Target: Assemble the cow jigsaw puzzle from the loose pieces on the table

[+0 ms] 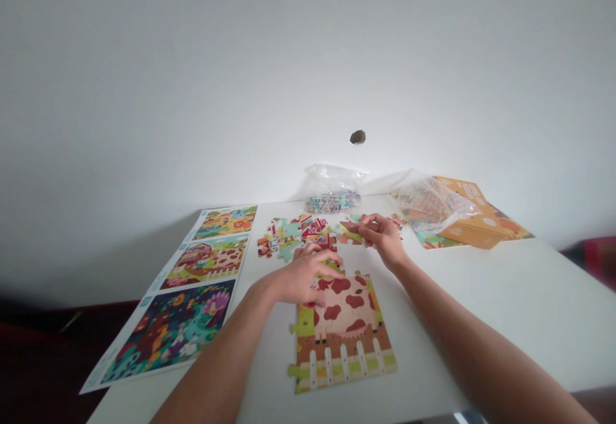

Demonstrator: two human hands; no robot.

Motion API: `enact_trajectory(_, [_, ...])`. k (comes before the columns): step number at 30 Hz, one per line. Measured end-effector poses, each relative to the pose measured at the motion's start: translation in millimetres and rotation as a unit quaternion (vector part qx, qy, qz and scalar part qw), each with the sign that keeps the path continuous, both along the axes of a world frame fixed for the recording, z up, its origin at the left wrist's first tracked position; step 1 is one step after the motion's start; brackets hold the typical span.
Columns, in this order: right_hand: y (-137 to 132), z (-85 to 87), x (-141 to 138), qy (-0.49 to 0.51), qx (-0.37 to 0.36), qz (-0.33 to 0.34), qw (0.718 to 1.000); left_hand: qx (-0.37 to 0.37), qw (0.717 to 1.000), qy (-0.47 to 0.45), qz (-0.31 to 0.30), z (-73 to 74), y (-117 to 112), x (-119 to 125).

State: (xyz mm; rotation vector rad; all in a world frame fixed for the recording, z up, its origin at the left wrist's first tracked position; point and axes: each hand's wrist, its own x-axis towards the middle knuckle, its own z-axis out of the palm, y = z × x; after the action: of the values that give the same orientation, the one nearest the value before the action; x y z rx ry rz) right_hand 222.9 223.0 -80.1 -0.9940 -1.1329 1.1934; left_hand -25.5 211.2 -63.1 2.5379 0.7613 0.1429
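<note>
The left hand (305, 276) rests curled on the top edge of the partly assembled farm jigsaw puzzle (344, 340) near the front edge of the worktop (505, 308); whether it grips a piece cannot be determined. The right hand (380, 235), just beyond the puzzle, pinches a green-and-yellow jigsaw piece (351, 233) between thumb and fingers. Farther on lie loose jigsaw pieces (293, 235), with a printed picture sheet (185, 296) along the left edge, and a clear plastic bag of pieces (332, 203), a second clear bag (428, 204) and an orange cardboard box (474, 225) at the far edge.

Orange cardboard box (474, 231) beside clear plastic bag (430, 204) on white table (505, 302)
</note>
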Motion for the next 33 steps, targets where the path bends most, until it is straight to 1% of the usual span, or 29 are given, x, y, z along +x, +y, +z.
enact_trajectory(5, [-0.9,-1.0,-1.7,-0.020,-0.008,0.035,0.999,-0.010,1.000,-0.011,-0.009,3.0,2.5,-5.3])
enact_trajectory(8, [-1.9,0.7,-2.8,-0.005,-0.015,0.046,0.999,-0.009,0.999,-0.034,-0.006,6.8,1.4,-5.7])
enact_trajectory(10, [-2.3,1.8,-3.2,0.006,-0.017,0.054,0.998,-0.004,0.998,-0.055,-0.001,6.4,1.3,-3.9])
enact_trajectory(11, [-2.6,2.4,-3.4,0.010,-0.018,0.058,0.998,0.002,0.997,-0.072,0.011,4.7,1.7,-2.2])
enact_trajectory(13, [-3.3,3.6,-4.3,0.015,-0.022,0.066,0.997,0.024,0.990,-0.125,0.062,-0.7,3.4,1.8])
enact_trajectory(15, [-4.6,4.8,-6.0,0.015,-0.029,0.081,0.996,0.046,0.966,-0.205,0.149,-6.9,5.7,5.9])
enact_trajectory(17, [-6.1,5.7,-7.9,0.005,-0.037,0.103,0.994,0.043,0.947,-0.256,0.190,-11.1,7.2,8.9])
enact_trajectory(20, [-8.1,6.0,-9.8,-0.010,-0.052,0.134,0.990,0.040,0.941,-0.281,0.184,-11.7,7.2,11.2])
enact_trajectory(22, [-9.0,5.8,-9.7,-0.020,-0.056,0.140,0.988,0.030,0.937,-0.295,0.184,-10.2,6.8,11.9])
enact_trajectory(24, [-9.9,6.1,-9.0,-0.038,-0.052,0.146,0.987,0.000,0.925,-0.322,0.203,-9.4,7.0,12.2])
enact_trajectory(26, [-11.5,7.4,-9.0,-0.062,-0.042,0.166,0.983,-0.024,0.905,-0.353,0.237,-9.8,8.0,12.4])
enact_trajectory(28, [-14.0,9.5,-10.6,-0.070,-0.028,0.194,0.978,-0.012,0.892,-0.370,0.260,-10.8,9.3,12.8])
enact_trajectory(30, [-16.7,11.3,-13.8,-0.058,-0.012,0.213,0.975,0.024,0.896,-0.362,0.255,-11.3,9.9,13.7])
enact_trajectory(33, [-19.0,11.7,-18.8,-0.048,0.000,0.215,0.975,0.057,0.912,-0.340,0.222,-10.4,7.9,16.1])
